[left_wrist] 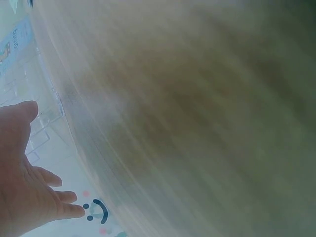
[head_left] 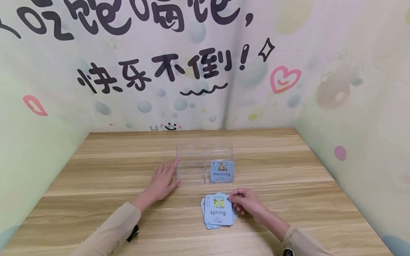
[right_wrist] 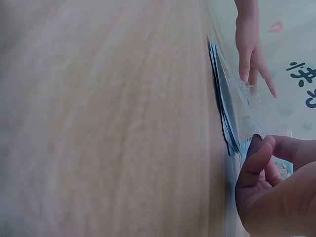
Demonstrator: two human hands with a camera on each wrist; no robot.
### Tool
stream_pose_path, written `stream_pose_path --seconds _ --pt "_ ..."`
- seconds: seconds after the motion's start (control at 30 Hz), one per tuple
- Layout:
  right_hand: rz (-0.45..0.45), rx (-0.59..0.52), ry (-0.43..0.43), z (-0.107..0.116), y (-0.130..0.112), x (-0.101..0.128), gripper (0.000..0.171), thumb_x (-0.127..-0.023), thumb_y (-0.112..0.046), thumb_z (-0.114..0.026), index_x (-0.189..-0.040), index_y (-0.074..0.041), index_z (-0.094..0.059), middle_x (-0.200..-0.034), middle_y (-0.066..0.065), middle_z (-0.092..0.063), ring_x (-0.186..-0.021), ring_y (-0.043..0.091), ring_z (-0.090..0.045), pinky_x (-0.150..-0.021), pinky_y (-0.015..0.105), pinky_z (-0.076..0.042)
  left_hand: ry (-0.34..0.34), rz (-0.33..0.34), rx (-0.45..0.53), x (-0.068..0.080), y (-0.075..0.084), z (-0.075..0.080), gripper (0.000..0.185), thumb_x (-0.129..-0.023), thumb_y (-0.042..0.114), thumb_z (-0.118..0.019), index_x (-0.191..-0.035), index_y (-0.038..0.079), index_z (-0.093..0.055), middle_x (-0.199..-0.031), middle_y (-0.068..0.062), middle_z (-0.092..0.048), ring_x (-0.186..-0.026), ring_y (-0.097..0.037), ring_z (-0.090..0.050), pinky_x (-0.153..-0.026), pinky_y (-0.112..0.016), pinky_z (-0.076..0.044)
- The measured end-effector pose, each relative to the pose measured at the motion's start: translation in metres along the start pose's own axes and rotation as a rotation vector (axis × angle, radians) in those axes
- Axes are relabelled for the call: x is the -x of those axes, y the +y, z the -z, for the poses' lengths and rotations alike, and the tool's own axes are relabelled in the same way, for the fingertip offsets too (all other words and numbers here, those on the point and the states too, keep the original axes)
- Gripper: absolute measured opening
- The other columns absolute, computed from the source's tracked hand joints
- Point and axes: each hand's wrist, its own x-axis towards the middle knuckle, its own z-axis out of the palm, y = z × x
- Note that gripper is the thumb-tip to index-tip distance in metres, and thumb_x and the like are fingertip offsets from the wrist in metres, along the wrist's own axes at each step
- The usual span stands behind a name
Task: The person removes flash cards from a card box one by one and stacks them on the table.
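A clear plastic rack (head_left: 191, 164) with several compartments lies on the table. My left hand (head_left: 163, 180) is at its left side, fingers spread and fairly straight, with thumb and fingertips right at the edge. In the rack's front right compartment stands a blue card marked "morning" (head_left: 221, 175). Nearer to me is a small pile of blue cards (head_left: 210, 226), topped by a "spring" card (head_left: 219, 219). My right hand (head_left: 246, 201) pinches that card's upper right corner between thumb and finger. In the right wrist view its near edge looks lifted off the card pile (right_wrist: 220, 98).
The wood-grain table (head_left: 112, 170) ends at a printed cloth backdrop (head_left: 144, 110) behind the rack, and cloth also hangs along both sides. Dark wrist straps (head_left: 132, 233) show at both sleeves.
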Motion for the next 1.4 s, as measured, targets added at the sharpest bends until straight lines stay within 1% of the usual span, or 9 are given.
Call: stream_pose_path --seconds 0.13,0.3,0.5,0.63,0.83,0.93,1.13,1.3,1.4 --pt "0.001 0.053 0.028 -0.0021 0.0001 -0.0013 0.017 -0.083 -0.013 -0.063 -0.091 0.001 -0.061 -0.063 0.0 -0.056 -0.05 0.008 -0.045 -0.043 0.018 -0.037 -0.001 0.002 0.001 0.0003 0.0 0.0003 0.076 -0.091 0.035 -0.052 -0.147 0.018 -0.003 -0.144 -0.029 -0.018 -0.129 -0.051 -0.016 -0.101 -0.065 -0.012" --pt "0.011 0.101 0.056 -0.0041 -0.0007 -0.0013 0.016 -0.081 -0.011 -0.064 -0.091 0.001 -0.061 -0.061 0.001 -0.055 -0.048 0.009 -0.044 -0.042 0.018 -0.036 0.0 0.002 -0.002 0.0003 0.0001 0.0006 0.076 -0.091 0.035 -0.052 -0.147 0.018 -0.003 -0.144 -0.029 -0.018 -0.129 -0.051 -0.016 -0.101 -0.065 -0.013" --pt "0.07 0.159 0.077 -0.0053 -0.0008 0.0001 0.016 -0.078 -0.006 -0.065 -0.091 0.001 -0.06 -0.065 0.003 -0.056 -0.048 0.011 -0.045 -0.039 0.018 -0.036 0.003 0.001 -0.003 0.0001 0.0005 0.0009 0.076 -0.091 0.035 -0.052 -0.147 0.018 -0.003 -0.144 -0.029 -0.018 -0.129 -0.051 -0.017 -0.101 -0.065 -0.013" --pt "0.095 0.187 0.082 -0.0052 -0.0001 0.0004 0.015 -0.078 -0.005 -0.065 -0.091 0.001 -0.061 -0.065 0.003 -0.057 -0.048 0.011 -0.046 -0.038 0.018 -0.036 0.005 0.001 -0.005 -0.0001 0.0011 0.0012 0.076 -0.091 0.035 -0.052 -0.147 0.018 -0.004 -0.144 -0.029 -0.019 -0.128 -0.051 -0.017 -0.101 -0.064 -0.013" --pt "0.099 0.221 0.086 -0.0045 0.0008 0.0002 0.014 -0.079 -0.006 -0.065 -0.09 0.0 -0.061 -0.066 0.002 -0.057 -0.048 0.011 -0.046 -0.038 0.018 -0.035 0.01 -0.002 -0.002 0.0003 0.0028 0.002 0.076 -0.091 0.033 -0.054 -0.147 0.015 -0.006 -0.143 -0.031 -0.019 -0.128 -0.053 -0.017 -0.1 -0.065 -0.014" --pt "0.103 0.221 0.082 -0.0042 -0.0001 0.0012 0.013 -0.079 -0.006 -0.065 -0.09 0.0 -0.06 -0.067 0.002 -0.057 -0.048 0.011 -0.045 -0.038 0.018 -0.034 0.01 -0.004 0.0 0.0006 0.0035 0.0025 0.077 -0.09 0.032 -0.055 -0.147 0.014 -0.006 -0.142 -0.031 -0.019 -0.127 -0.053 -0.017 -0.1 -0.066 -0.014" --pt "0.115 0.251 0.094 -0.0029 -0.003 0.004 0.012 -0.079 -0.005 -0.064 -0.089 -0.001 -0.061 -0.067 0.002 -0.055 -0.046 0.011 -0.043 -0.037 0.018 -0.032 0.006 0.002 0.002 0.0009 0.0033 0.0023 0.076 -0.091 0.032 -0.054 -0.147 0.016 -0.005 -0.143 -0.031 -0.019 -0.128 -0.053 -0.017 -0.1 -0.065 -0.014" --pt "0.127 0.284 0.114 -0.0004 -0.0046 0.0032 0.011 -0.078 -0.006 -0.065 -0.088 -0.001 -0.062 -0.069 0.003 -0.056 -0.048 0.013 -0.046 -0.038 0.019 -0.035 0.002 0.004 -0.002 0.0004 0.0018 0.0016 0.076 -0.091 0.034 -0.053 -0.147 0.017 -0.003 -0.143 -0.03 -0.019 -0.128 -0.052 -0.017 -0.101 -0.065 -0.013" --pt "0.16 0.306 0.119 0.0025 -0.006 0.002 0.014 -0.077 -0.007 -0.066 -0.088 0.0 -0.062 -0.07 0.003 -0.056 -0.052 0.014 -0.048 -0.039 0.021 -0.039 0.005 -0.001 -0.005 0.0003 0.0008 0.0007 0.077 -0.091 0.034 -0.054 -0.147 0.017 -0.004 -0.143 -0.03 -0.02 -0.128 -0.052 -0.017 -0.1 -0.065 -0.014"
